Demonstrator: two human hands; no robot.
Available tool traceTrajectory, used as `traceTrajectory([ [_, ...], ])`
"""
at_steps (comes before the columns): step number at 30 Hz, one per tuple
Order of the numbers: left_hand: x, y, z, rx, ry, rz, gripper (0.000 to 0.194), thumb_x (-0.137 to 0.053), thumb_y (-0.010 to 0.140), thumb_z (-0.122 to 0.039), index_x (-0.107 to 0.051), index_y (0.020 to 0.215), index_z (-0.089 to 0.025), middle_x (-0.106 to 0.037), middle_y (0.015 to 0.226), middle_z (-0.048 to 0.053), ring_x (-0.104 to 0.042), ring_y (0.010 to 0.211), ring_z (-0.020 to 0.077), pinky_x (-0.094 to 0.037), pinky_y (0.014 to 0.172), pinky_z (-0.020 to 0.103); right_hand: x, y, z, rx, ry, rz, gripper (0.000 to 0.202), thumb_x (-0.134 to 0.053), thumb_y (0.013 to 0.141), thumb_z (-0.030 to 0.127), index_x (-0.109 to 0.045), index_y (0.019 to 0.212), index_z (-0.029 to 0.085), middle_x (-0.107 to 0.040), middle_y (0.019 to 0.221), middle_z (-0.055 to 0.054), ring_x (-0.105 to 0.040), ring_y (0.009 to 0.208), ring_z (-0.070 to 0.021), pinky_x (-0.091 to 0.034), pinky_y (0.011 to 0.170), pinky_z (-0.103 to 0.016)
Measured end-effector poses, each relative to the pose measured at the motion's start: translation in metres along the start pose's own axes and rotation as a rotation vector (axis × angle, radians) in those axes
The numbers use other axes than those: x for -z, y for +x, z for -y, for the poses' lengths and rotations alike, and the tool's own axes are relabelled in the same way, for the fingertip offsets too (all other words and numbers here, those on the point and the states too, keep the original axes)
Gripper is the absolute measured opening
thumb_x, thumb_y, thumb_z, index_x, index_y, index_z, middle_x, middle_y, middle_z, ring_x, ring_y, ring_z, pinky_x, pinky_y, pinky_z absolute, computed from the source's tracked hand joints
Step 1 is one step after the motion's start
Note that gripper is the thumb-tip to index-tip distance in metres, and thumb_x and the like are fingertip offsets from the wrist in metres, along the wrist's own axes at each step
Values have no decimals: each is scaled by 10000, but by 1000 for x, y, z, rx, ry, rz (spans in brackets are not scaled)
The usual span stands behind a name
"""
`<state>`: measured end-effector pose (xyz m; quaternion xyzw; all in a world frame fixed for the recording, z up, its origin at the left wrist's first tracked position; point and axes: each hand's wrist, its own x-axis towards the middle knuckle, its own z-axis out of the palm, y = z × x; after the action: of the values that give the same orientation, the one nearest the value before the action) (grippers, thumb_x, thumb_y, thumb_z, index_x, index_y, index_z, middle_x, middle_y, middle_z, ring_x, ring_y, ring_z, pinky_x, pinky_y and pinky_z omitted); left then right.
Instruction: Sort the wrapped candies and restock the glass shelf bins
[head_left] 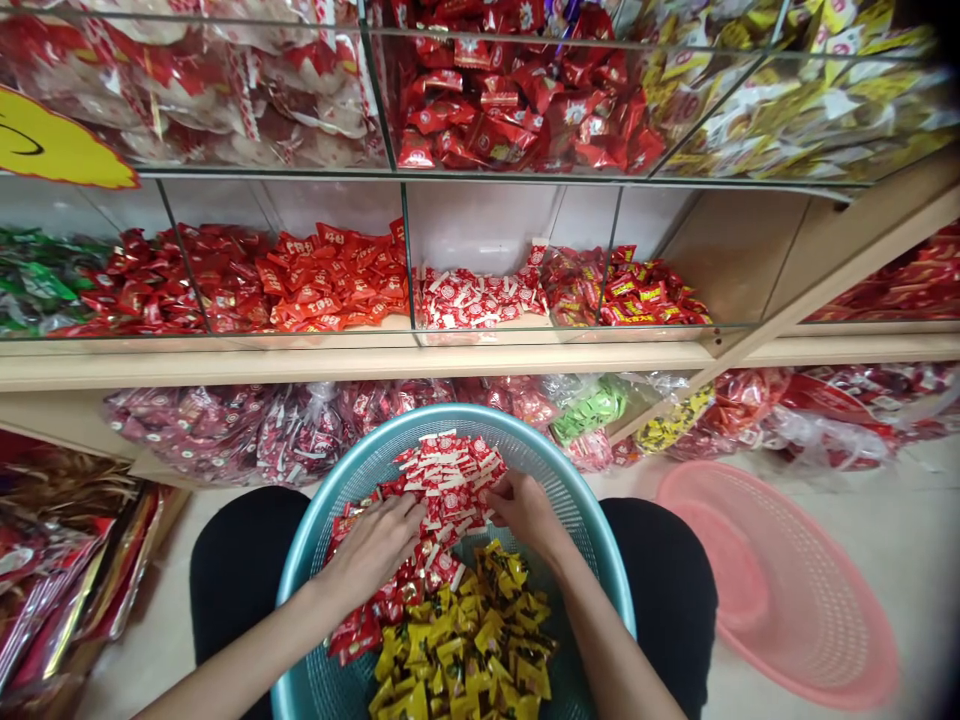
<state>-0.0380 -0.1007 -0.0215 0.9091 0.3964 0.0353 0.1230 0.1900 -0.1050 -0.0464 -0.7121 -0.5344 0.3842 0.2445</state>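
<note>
A teal plastic basket (pixel 611 560) is held between the knees. Red-and-white wrapped candies (pixel 454 480) are heaped at its far side, with other red wrapped candies (pixel 356 635) on the left. Yellow wrapped candies (pixel 465 655) fill the near part. My left hand (pixel 379 545) is at the left of the red-and-white heap, back up, fingers bent together onto the candies; its fingertips are partly hidden. On the heap's right edge, my right hand (pixel 525 510) has its fingers curled in a pinch against red-and-white candies.
A pink plastic basket (pixel 810 600) lies on the floor at right. Ahead, a wooden shelf edge (pixel 337 365) runs across below glass-fronted candy compartments (pixel 480 290). Bagged candies (pixel 300 430) sit beneath it. Stacked shiny packaging (pixel 67 590) stands at left.
</note>
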Motion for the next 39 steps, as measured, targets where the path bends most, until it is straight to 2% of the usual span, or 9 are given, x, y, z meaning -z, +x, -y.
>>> traceTrajectory([
  [7, -10, 1, -2, 43, 127, -50, 276, -395, 871, -319, -568, 1050, -199, -583, 1079, 86, -515, 1015, 231, -393, 885, 397, -2, -5, 13, -52, -324, 22, 117, -485, 747, 160, -562, 664, 185, -624, 621, -41, -562, 612, -146, -303, 554, -231],
  [12, -10, 8, -14, 137, 203, -66, 286, -401, 861, -330, -588, 1009, -173, -613, 987, 108, -498, 1009, 245, -362, 892, 395, -1, -6, 15, -88, -438, 40, 123, -481, 790, 235, -588, 752, 186, -653, 749, -84, -596, 684, -180, -300, 560, -243],
  [16, -5, 15, -19, 169, 234, -3, 259, -389, 857, -286, -590, 950, -152, -625, 889, 109, -511, 908, 243, -375, 814, 383, 1, -7, 16, -88, -422, 44, 126, -494, 804, 256, -589, 750, 192, -654, 758, -76, -595, 676, -166, -309, 566, -233],
  [20, -5, 16, -18, 163, 208, 40, 260, -385, 856, -278, -571, 977, -141, -617, 950, 119, -498, 907, 261, -372, 767, 389, 1, -7, 15, -85, -419, 28, 128, -483, 812, 251, -594, 776, 199, -654, 769, -70, -600, 702, -163, -312, 571, -229],
  [23, -4, 13, -17, 156, 160, 19, 264, -384, 863, -289, -554, 1004, -144, -609, 996, 117, -496, 912, 251, -374, 761, 383, 0, -6, 13, -99, -471, 18, 147, -483, 815, 279, -600, 805, 192, -654, 801, -94, -610, 748, -196, -307, 566, -246],
  [26, 6, 13, -20, 166, 118, 2, 240, -399, 860, -313, -550, 969, -162, -614, 959, 94, -503, 894, 241, -384, 748, 376, 1, -5, 13, -103, -432, 39, 163, -480, 822, 295, -602, 802, 189, -649, 752, -83, -608, 689, -179, -314, 562, -242],
  [32, 22, 47, -40, 184, 54, -41, 214, -403, 861, -327, -534, 911, -165, -618, 912, 70, -540, 877, 211, -415, 769, 344, 5, -7, 16, -104, -344, 48, 150, -518, 807, 307, -616, 780, 197, -642, 681, -51, -593, 614, -151, -326, 570, -234],
  [36, 6, 74, -52, 188, 102, -67, 231, -404, 863, -309, -535, 969, -152, -623, 934, 87, -555, 905, 216, -434, 772, 345, 6, -8, 16, -92, -336, 22, 178, -516, 813, 335, -622, 772, 199, -647, 685, -52, -594, 622, -146, -326, 569, -226],
  [39, -5, 81, -57, 190, 203, -109, 239, -407, 865, -291, -532, 1003, -142, -622, 948, 102, -545, 946, 237, -436, 797, 367, 8, -9, 15, -102, -357, 18, 215, -489, 826, 349, -619, 760, 191, -648, 692, -60, -589, 613, -147, -320, 555, -225],
])
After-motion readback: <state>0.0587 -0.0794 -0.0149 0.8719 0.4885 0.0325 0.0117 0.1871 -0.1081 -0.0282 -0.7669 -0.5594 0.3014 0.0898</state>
